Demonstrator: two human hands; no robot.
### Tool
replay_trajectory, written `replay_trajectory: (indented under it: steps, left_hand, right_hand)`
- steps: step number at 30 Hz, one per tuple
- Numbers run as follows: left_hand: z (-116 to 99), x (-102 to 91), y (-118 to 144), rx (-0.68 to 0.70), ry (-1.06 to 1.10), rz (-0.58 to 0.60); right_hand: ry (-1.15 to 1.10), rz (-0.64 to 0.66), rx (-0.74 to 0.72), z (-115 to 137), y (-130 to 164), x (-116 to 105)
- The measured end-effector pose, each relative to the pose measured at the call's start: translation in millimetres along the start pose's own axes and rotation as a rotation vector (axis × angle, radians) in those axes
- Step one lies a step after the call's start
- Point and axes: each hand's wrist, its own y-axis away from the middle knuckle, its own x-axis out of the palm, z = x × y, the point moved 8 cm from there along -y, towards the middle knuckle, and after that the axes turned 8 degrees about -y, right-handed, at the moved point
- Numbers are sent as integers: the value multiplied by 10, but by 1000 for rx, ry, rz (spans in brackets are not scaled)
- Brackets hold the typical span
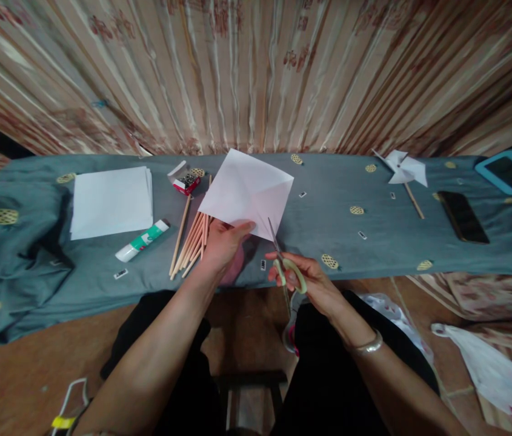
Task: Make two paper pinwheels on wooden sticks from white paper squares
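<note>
Right hand fingers grip scissors, blades pointing up-left into the paper square pinched by left hand.

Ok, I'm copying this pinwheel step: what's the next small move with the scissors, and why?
Probably close the scissors to cut along the crease toward the centre. The right hand has the blades at the near corner of the creased square paper, which the left hand holds up. A finished pinwheel lies nearby.
</note>
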Motion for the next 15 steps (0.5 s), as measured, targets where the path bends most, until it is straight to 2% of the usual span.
replay_trajectory:
  steps: [15]
  left_hand:
    - [-4,-7,8,6,-24,0]
  right_hand:
    - [65,-17,14,56,41,11]
